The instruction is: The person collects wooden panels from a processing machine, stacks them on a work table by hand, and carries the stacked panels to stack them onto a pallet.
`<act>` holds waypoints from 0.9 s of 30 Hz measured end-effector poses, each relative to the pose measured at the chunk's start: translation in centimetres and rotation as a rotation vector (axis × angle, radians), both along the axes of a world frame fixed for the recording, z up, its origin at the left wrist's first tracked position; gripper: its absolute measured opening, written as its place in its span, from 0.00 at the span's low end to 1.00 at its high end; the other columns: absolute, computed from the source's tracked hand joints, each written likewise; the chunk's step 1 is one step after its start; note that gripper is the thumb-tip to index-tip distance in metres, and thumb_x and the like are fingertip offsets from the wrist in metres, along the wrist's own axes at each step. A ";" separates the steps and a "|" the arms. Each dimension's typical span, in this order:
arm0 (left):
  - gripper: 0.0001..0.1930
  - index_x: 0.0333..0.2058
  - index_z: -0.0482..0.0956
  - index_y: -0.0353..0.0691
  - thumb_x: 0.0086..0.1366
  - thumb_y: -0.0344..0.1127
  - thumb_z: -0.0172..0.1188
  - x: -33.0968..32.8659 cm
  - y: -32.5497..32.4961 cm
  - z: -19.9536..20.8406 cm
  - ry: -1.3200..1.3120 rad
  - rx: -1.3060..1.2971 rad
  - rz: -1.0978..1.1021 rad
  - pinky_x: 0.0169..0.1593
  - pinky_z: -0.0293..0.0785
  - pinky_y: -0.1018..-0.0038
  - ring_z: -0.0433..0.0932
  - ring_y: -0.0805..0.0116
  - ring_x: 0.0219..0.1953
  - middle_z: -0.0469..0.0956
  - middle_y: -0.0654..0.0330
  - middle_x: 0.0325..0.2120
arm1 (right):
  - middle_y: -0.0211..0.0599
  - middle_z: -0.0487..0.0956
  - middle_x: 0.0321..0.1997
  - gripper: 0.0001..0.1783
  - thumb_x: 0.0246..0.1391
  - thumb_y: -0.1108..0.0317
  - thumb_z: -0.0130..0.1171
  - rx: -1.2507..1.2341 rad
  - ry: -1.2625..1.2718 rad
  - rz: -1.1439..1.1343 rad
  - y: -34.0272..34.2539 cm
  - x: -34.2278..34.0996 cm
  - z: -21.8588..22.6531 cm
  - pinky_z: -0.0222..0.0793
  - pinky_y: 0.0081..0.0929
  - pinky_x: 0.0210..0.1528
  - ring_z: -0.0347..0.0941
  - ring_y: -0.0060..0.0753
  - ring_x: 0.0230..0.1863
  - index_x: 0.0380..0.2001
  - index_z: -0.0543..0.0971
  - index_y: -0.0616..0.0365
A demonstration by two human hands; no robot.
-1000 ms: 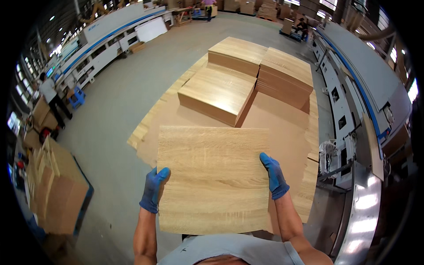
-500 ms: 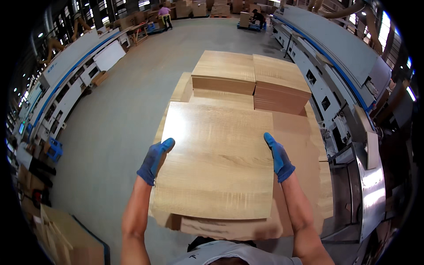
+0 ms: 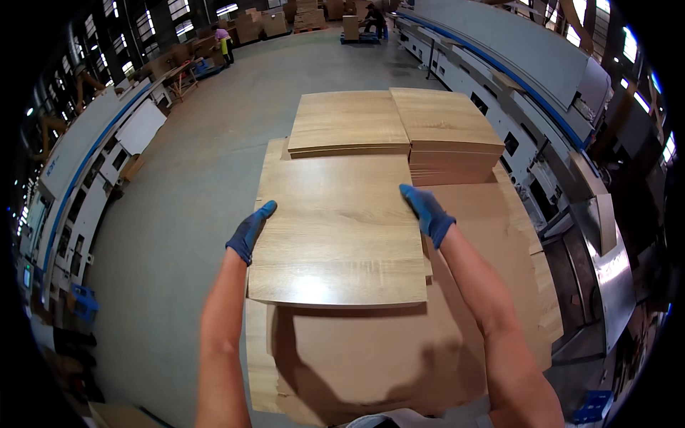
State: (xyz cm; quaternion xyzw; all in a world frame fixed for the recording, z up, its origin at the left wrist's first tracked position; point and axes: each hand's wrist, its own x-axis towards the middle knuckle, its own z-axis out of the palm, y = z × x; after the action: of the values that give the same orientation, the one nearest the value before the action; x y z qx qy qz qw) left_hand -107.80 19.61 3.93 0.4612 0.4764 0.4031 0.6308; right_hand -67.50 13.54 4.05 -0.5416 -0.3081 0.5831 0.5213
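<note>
A light wood-grain panel (image 3: 335, 235) spans the space between my two gloved hands. My left hand (image 3: 251, 232), in a blue glove, grips its left edge with the thumb on top. On the opposite edge my right hand (image 3: 428, 214), gloved the same way, holds the panel too; the fingers of both are hidden below it. A strip of another board shows under the panel's right side. Just beyond the far edge lie two stacks of matching panels, a lower left stack (image 3: 347, 123) and a taller right stack (image 3: 448, 121).
Brown cardboard (image 3: 357, 349) covers much of the wooden base under the panels. Long white machines with blue stripes flank me, one on the left (image 3: 100, 153) and one on the right (image 3: 499, 53). A metal table (image 3: 606, 274) stands at right. Two people are far off.
The panel has moved away from me in both hands, toward the back stacks, uncovering cardboard near my body. My view has shifted, so the machines and far people appear farther left.
</note>
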 end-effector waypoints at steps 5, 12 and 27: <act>0.29 0.55 0.74 0.35 0.64 0.50 0.63 0.7 2.1 -1.4 -0.053 -0.210 -0.042 0.47 0.78 0.70 0.80 0.65 0.44 0.80 0.54 0.46 | 0.27 0.76 0.33 0.15 0.58 0.61 0.58 0.012 -0.203 -0.002 -1.2 0.1 -0.4 0.67 0.22 0.35 0.69 0.20 0.31 0.41 0.78 0.61; 0.29 0.59 0.70 0.35 0.72 0.54 0.48 -2.9 -0.5 -3.1 -0.305 -0.260 -0.062 0.53 0.75 0.68 0.78 0.63 0.50 0.78 0.51 0.51 | 0.19 0.65 0.24 0.14 0.67 0.61 0.47 0.165 -0.319 -0.033 -13.1 0.0 -2.3 0.62 0.26 0.30 0.58 0.16 0.27 0.28 0.68 0.56; 0.25 0.59 0.70 0.34 0.73 0.47 0.46 -12.4 -5.3 -19.8 -0.243 0.160 0.067 0.53 0.78 0.62 0.79 0.59 0.50 0.77 0.52 0.53 | 0.45 0.76 0.49 0.18 0.63 0.60 0.57 -0.327 0.709 0.132 -20.8 -9.1 -4.3 0.76 0.42 0.55 0.78 0.45 0.52 0.49 0.72 0.62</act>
State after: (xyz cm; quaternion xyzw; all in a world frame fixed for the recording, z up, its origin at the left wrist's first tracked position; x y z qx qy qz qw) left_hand -120.22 14.28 -15.83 0.4415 0.3779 0.5134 0.6315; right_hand -76.59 -7.29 -0.29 -0.3616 -0.0462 0.8074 0.4639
